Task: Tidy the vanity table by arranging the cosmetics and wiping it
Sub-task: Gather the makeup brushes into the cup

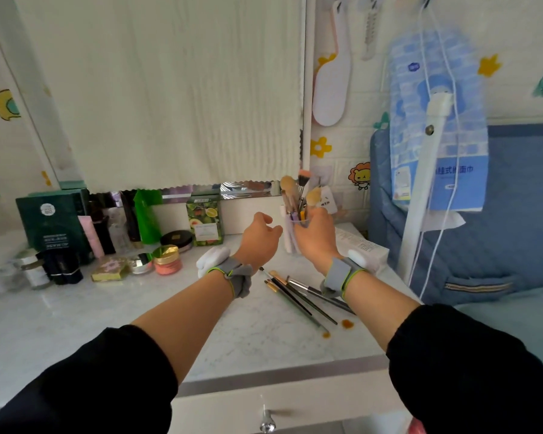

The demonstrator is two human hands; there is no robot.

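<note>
Our sleeves (91,386) hang nearest. Below our grip, loose brushes (298,296) lie beside orange smears (347,323). Our right hand (314,242) wraps round the brush cup (299,220); our left hand (259,238), just beside it, is relaxed and empty. Tilting the cup may spill more.

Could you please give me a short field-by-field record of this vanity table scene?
right hand: grips brush cup
left hand: beside the cup, holding nothing
loose brushes: lying on table, below right wrist
orange stains: on table near brush ends
cosmetics: grouped at back left
</note>
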